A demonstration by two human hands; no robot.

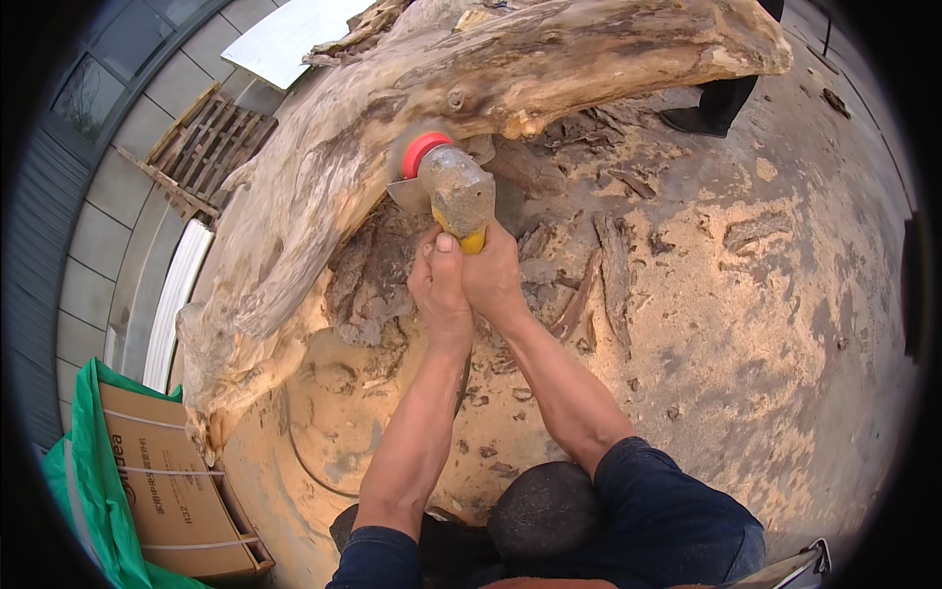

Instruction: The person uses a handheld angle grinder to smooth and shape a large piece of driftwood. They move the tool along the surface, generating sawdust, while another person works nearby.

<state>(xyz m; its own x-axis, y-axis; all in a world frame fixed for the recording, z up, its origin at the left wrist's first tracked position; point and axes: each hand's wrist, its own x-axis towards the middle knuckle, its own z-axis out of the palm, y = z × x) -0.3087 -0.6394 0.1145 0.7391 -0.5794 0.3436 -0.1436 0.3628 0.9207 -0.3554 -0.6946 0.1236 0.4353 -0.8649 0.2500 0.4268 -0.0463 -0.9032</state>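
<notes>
Both my hands are wrapped around the yellow body of an angle grinder (461,191), whose grey gear head is caked with dust. My left hand (439,285) closes on it from the left, thumb on top, and my right hand (493,273) grips from the right. At the front, a red disc (425,152) with a blurred rim sits against the side of a large, bare, curved log (324,157). Beside the disc is a metal guard (409,195). A dark cord (463,385) hangs below my hands.
Bark pieces (613,275) and sawdust (785,324) cover the ground. At the lower left stands a strapped cardboard box (177,481) with a green cover (90,471). A wooden pallet (208,147) leans behind the log. A dark boot (714,110) shows beneath the log's right end.
</notes>
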